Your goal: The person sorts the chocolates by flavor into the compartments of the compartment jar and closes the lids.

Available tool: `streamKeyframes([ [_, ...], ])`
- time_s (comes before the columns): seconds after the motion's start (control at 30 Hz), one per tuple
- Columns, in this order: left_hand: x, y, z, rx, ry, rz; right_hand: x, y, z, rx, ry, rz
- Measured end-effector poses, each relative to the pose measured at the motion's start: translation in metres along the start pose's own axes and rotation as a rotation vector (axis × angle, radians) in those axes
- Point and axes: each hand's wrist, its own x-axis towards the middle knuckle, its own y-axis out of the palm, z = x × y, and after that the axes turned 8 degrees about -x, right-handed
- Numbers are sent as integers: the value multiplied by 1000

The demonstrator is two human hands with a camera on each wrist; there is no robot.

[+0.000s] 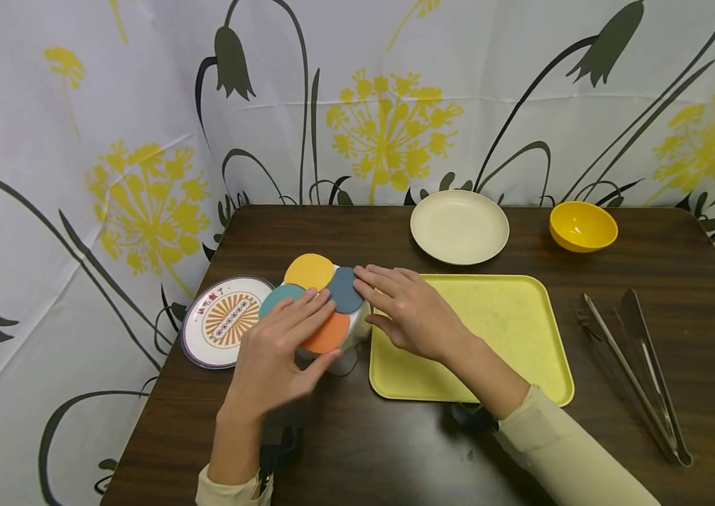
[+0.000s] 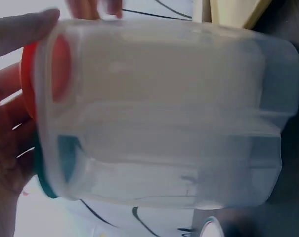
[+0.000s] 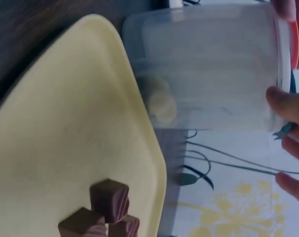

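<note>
A translucent plastic storage container (image 2: 164,113) with a lobed body stands upright on the table, topped by round yellow (image 1: 310,272), blue (image 1: 345,290), teal (image 1: 281,299) and orange (image 1: 326,333) lids. My left hand (image 1: 281,344) lies over the teal and orange lids, fingers fairly straight, thumb near the front rim. My right hand (image 1: 413,309) touches the blue lid with its fingertips; in the right wrist view its thumb (image 3: 282,102) is at the container's rim. Pale round pieces (image 3: 161,106) show low inside one compartment. Dark chocolate-like cubes (image 3: 109,200) sit on the yellow tray (image 1: 490,337).
Left of the container lies a printed plate (image 1: 206,344). A cream plate (image 1: 460,226) and a yellow bowl (image 1: 583,227) stand at the back. Metal tongs (image 1: 638,393) lie at the right. A patterned cloth (image 1: 389,133) hangs behind the table.
</note>
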Motion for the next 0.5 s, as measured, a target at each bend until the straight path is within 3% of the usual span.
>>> streamKeyframes([
  [0.2, 3, 13, -1, 4, 45, -178, 2, -3, 9, 20, -134, -51],
  [0.3, 5, 17, 0, 13, 68, -228, 3, -4, 10, 62, -163, -43],
  [0.37, 6, 17, 1, -3, 68, -224, 3, -4, 9, 108, -157, -36],
  [0.5, 8, 14, 6, -71, 42, -144, 3, -4, 6, 199, -145, -24],
])
